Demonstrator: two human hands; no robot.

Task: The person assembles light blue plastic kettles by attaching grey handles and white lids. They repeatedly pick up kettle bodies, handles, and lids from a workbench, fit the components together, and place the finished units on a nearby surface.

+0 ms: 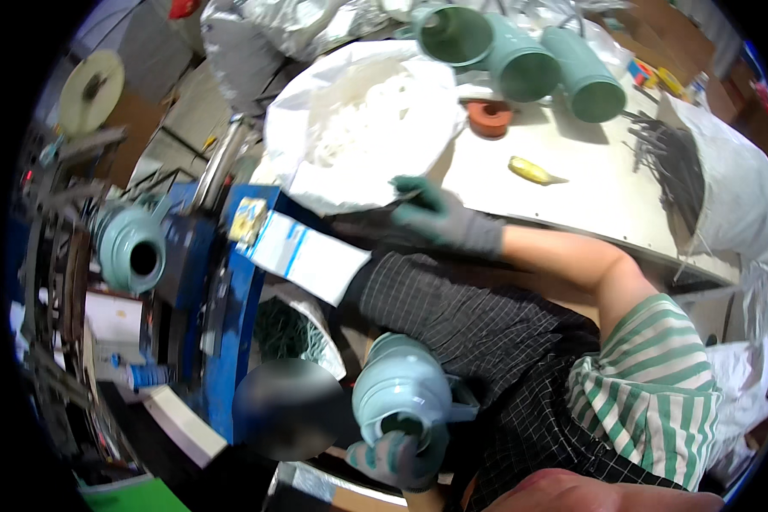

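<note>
My left hand (392, 461), in a grey-green work glove, grips the open end of a pale blue-green plastic jug (405, 384). The jug lies beside my lap with its handle (463, 403) toward my thigh. My right hand (439, 220), gloved alike, hovers at the table's edge, beside a large white sack (316, 189) of small white parts (363, 119). Its fingers are partly spread and I see nothing in them. On my knee, or just beyond it, rests a white and blue strip (307, 256).
Green plastic cylinders (525, 72), a reddish-brown roll (489, 119) and a yellow tapered object (533, 171) are on the white table (580, 200). A sack of dark strips (670, 162) lies at right. A machine with a blue frame (241, 341) at left holds another jug (132, 247).
</note>
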